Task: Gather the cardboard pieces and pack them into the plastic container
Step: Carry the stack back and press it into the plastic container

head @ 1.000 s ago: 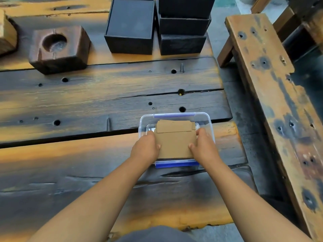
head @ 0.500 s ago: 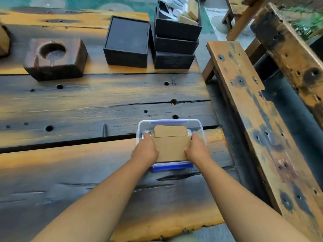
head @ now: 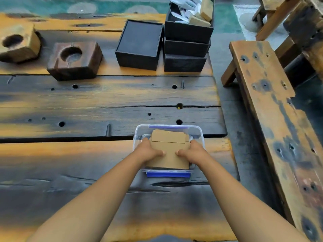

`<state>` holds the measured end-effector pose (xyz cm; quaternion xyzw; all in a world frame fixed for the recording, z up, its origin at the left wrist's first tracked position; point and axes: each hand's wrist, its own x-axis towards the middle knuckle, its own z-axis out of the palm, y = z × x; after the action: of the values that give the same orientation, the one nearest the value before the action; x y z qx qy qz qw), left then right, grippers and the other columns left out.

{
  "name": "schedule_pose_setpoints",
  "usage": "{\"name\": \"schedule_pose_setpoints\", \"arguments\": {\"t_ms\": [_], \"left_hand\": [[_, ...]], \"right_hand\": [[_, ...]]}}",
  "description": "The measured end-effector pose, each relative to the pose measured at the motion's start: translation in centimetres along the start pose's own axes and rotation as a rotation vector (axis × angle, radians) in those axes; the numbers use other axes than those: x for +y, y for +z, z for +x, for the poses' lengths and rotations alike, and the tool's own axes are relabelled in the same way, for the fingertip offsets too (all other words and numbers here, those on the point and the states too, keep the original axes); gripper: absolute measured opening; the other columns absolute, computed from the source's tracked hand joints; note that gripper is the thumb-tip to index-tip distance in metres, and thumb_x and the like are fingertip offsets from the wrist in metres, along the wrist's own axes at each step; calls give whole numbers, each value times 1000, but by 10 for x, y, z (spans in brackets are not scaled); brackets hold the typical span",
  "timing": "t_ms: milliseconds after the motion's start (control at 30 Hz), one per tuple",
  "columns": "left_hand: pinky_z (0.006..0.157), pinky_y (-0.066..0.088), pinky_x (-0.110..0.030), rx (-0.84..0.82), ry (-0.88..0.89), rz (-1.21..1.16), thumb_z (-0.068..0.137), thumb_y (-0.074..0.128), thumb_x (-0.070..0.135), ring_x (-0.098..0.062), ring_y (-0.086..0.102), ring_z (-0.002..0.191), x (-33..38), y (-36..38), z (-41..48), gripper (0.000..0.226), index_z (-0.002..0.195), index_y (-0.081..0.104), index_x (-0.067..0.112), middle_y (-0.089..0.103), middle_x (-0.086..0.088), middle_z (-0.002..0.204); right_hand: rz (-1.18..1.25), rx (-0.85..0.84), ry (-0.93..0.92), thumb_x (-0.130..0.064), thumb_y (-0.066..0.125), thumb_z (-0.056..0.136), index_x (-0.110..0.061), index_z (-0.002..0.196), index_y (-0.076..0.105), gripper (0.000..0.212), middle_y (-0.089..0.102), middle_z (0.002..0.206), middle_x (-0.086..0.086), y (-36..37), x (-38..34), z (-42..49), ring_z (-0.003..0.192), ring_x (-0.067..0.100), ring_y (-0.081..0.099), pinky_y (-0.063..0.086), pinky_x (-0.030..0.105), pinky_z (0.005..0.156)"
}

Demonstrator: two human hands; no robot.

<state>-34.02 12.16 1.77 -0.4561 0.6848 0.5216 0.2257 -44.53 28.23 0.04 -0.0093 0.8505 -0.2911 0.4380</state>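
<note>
A clear plastic container (head: 198,135) with blue clips stands near the right end of the wooden table. A stack of brown cardboard pieces (head: 170,151) lies in it, rising above the rim. My left hand (head: 149,151) grips the stack's left edge and my right hand (head: 192,152) grips its right edge. Both thumbs press down on the top piece. The container's floor is hidden under the cardboard.
Black boxes (head: 139,43) stand at the table's far side, one stack (head: 187,32) topped with paper and cardboard scraps. Two wooden blocks with round hollows (head: 75,59) sit far left. A wooden bench (head: 272,110) runs along the right, across a narrow gap.
The view has tilted up, showing more of the table's far side. My thumbs have slid inward onto the top of the cardboard stack. The container has stayed in place.
</note>
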Motion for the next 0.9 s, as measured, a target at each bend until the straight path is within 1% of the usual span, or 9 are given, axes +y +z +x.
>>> {"name": "schedule_pose_setpoints", "arguments": {"t_ms": [100, 167, 233, 300, 433, 533, 700, 833, 900], "left_hand": [[58, 46, -35, -70, -115, 10, 73, 83, 31, -22, 55, 83, 11, -6, 2, 76, 131, 36, 17, 55, -9, 125], [66, 50, -48, -146, -206, -7, 77, 81, 26, -28, 54, 80, 16, -11, 5, 75, 135, 36, 17, 52, -12, 116], [81, 50, -61, -202, -262, -5, 78, 80, 24, -38, 58, 94, 19, -15, 10, 74, 138, 38, 13, 53, -16, 118], [92, 47, -66, -241, -294, 16, 77, 81, 26, -47, 55, 114, 22, -18, 12, 80, 142, 37, 10, 51, -21, 133], [97, 42, -70, -299, -346, 53, 77, 81, 29, -52, 49, 123, 24, -20, 21, 88, 146, 31, 9, 46, -26, 140], [95, 44, -70, -317, -341, 91, 74, 83, 33, -51, 50, 121, 23, -18, 27, 89, 145, 34, 11, 47, -24, 138], [86, 48, -70, -344, -314, 62, 69, 85, 34, -47, 54, 115, 20, -21, 30, 85, 139, 41, 15, 53, -19, 132], [89, 42, -69, -362, -309, 37, 71, 84, 33, -44, 52, 118, 20, -23, 30, 82, 139, 42, 16, 52, -18, 134], [91, 41, -69, -345, -309, 24, 72, 84, 31, -44, 52, 118, 20, -23, 29, 80, 139, 43, 16, 52, -18, 135]], "right_hand": [[-15, -71, 60, -39, 80, 71, -19, 109, 47, 54, 63, 103, 2, -4, -9, 8, 87, 20, 63, 55, 36, 75], [-49, -114, 103, -45, 80, 69, -22, 106, 46, 55, 58, 85, -4, -5, -15, 8, 71, 15, 58, 46, 28, 55], [-71, -155, 143, -50, 80, 68, -22, 113, 47, 63, 58, 89, -2, -8, -20, 11, 69, 15, 56, 39, 27, 48], [-105, -187, 152, -53, 80, 67, -20, 127, 47, 76, 58, 104, 3, -9, -24, 11, 69, 16, 55, 39, 28, 47], [-192, -202, 156, -60, 80, 64, -19, 135, 44, 89, 58, 111, 4, -10, -28, 11, 73, 18, 56, 42, 29, 49], [-263, -285, 203, -65, 78, 61, -19, 133, 44, 92, 56, 109, 4, -15, -33, 13, 85, 24, 61, 56, 40, 68], [-317, -322, 207, -64, 77, 64, -18, 136, 44, 91, 59, 121, 9, -21, -39, 18, 100, 31, 64, 55, 50, 89], [-286, -276, 133, -61, 79, 65, -24, 140, 44, 91, 53, 138, 2, -16, -32, 19, 117, 25, 55, 50, 41, 89], [-210, -280, 103, -57, 79, 67, -26, 130, 53, 74, 55, 129, -1, -16, -28, 18, 104, 17, 57, 46, 28, 75]]}}
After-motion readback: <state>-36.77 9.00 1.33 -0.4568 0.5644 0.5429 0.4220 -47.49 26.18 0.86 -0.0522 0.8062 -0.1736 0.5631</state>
